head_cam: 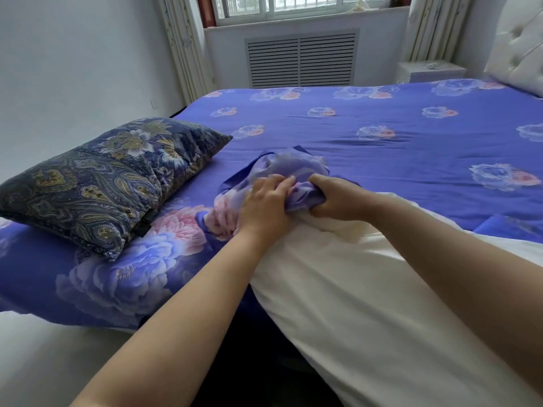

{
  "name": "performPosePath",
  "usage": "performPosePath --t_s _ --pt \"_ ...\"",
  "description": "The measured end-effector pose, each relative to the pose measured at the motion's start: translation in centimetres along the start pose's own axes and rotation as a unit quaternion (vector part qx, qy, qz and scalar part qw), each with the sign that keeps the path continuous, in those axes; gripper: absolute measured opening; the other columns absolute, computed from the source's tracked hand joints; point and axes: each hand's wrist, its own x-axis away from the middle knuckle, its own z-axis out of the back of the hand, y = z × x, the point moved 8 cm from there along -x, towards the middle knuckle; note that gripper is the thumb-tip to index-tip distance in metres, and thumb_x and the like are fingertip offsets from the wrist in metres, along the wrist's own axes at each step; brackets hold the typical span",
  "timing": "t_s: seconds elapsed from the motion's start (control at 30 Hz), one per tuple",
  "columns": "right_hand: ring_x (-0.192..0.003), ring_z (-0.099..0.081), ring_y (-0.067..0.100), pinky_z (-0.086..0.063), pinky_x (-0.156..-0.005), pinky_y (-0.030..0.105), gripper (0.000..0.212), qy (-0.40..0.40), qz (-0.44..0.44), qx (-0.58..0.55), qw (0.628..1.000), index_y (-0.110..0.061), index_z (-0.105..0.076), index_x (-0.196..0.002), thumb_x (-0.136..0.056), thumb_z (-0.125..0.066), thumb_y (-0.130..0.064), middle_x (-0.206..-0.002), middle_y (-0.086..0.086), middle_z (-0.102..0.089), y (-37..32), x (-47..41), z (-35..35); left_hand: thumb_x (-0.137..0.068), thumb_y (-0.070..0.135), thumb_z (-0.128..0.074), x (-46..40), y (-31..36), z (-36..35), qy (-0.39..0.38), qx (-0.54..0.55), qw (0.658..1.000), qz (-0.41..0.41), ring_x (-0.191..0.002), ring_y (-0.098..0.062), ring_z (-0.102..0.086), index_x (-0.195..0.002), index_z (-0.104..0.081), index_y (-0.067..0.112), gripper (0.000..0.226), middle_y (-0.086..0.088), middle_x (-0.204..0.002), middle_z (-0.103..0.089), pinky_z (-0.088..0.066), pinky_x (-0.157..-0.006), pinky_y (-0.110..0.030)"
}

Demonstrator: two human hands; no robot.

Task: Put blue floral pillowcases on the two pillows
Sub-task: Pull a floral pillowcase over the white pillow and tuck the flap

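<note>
Both hands working the bunched blue floral pillowcase (282, 177) at the white pillow's (367, 289) far end on the bed (382, 136): right hand (338, 198) gripping cloth, left hand (264, 207) pressing curled fingers into it; best finding the opening first, then seating corners.

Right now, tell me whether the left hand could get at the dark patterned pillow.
Probably yes. The dark pillow lies uncovered just left of the left hand, nothing between them; but that hand grips the bunched pillowcase and must let go first.
</note>
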Motion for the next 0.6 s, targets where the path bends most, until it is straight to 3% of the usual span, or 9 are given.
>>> performPosePath --t_s 0.07,0.13,0.2,0.3,0.37,0.47,0.53,0.6 --pt "-0.067 -0.048 0.023 -0.036 -0.067 0.030 0.019 0.065 0.010 -0.020 0.998 -0.019 -0.047 -0.073 -0.083 -0.062 -0.025 -0.068 0.002 -0.052 -0.6 0.1 0.9 -0.086 0.018 -0.054 -1.0 1.1 0.7 0.022 0.098 0.994 0.037 -0.099 -0.027 -0.059 -0.111 -0.064 0.020 0.027 -0.004 -0.107 -0.067 -0.041 -0.078 -0.028" --pt "-0.083 -0.054 0.025 -0.037 -0.072 0.030 0.016 0.131 -0.038 -0.051 0.989 -0.014 -0.060 -0.088 -0.083 -0.064 -0.028 -0.088 0.007 -0.061 0.7 0.4 2.0 -0.085 0.015 -0.053 -1.2 1.4 1.4 0.063 0.168 0.981 0.073 -0.085 -0.027 -0.062 -0.095 -0.066 0.017 0.016 -0.006 -0.089 -0.070 -0.040 -0.068 -0.029" --pt "-0.106 -0.050 0.028 -0.040 -0.084 0.034 0.036 0.156 -0.091 -0.056 0.982 -0.014 -0.058 -0.107 -0.079 -0.068 -0.035 -0.111 0.010 -0.056 2.3 0.9 2.5 -0.080 0.021 -0.048 -0.7 1.6 1.4 0.076 0.208 0.970 0.099 -0.080 -0.028 -0.061 -0.088 -0.063 0.014 0.019 -0.006 -0.082 -0.069 -0.044 -0.067 -0.032" --pt "-0.123 -0.041 0.028 -0.037 -0.097 0.038 0.067 0.093 -0.124 -0.064 0.986 -0.020 -0.044 -0.133 -0.077 -0.070 -0.045 -0.133 0.009 -0.043 3.0 0.7 1.6 -0.076 0.028 -0.041 -0.1 1.5 0.3 0.042 0.253 0.956 0.143 -0.086 -0.031 -0.060 -0.090 -0.058 0.013 0.026 -0.007 -0.087 -0.068 -0.044 -0.072 -0.036" --pt "-0.127 -0.041 0.028 -0.037 -0.099 0.040 0.079 0.032 -0.134 -0.070 0.988 -0.026 -0.033 -0.142 -0.076 -0.069 -0.051 -0.141 0.007 -0.038 3.1 0.4 0.5 -0.084 0.028 -0.051 -0.2 1.1 0.1 0.008 0.209 0.967 0.146 -0.097 -0.032 -0.060 -0.107 -0.055 0.015 0.027 -0.008 -0.101 -0.067 -0.043 -0.076 -0.035" --pt "-0.124 -0.049 0.024 -0.040 -0.096 0.038 0.077 -0.010 -0.156 -0.026 0.987 -0.034 -0.029 -0.143 -0.077 -0.059 -0.059 -0.141 -0.001 -0.046 2.8 0.6 -0.7 -0.090 0.026 -0.052 -1.4 0.5 0.5 -0.052 0.024 0.991 0.124 -0.110 -0.034 -0.056 -0.139 -0.040 0.027 0.050 -0.011 -0.122 -0.060 -0.043 -0.082 -0.037" --pt "-0.122 -0.052 0.023 -0.040 -0.094 0.035 0.069 0.015 -0.169 -0.050 0.984 -0.037 -0.033 -0.141 -0.080 -0.055 -0.059 -0.136 -0.003 -0.053 2.3 0.5 -0.7 -0.092 0.023 -0.046 -2.9 0.4 1.2 -0.046 -0.066 0.991 0.105 -0.110 -0.033 -0.055 -0.135 -0.047 0.032 0.044 -0.010 -0.123 -0.058 -0.044 -0.081 -0.037" --pt "-0.120 -0.053 0.024 -0.041 -0.091 0.034 0.057 0.051 -0.174 -0.084 0.980 -0.037 -0.041 -0.137 -0.084 -0.053 -0.056 -0.130 -0.001 -0.058 1.9 0.3 -0.2 -0.091 0.018 -0.046 -3.8 1.2 2.2 -0.002 -0.091 0.993 0.079 -0.110 -0.032 -0.051 -0.119 -0.061 0.023 0.032 -0.011 -0.119 -0.055 -0.043 -0.079 -0.036"
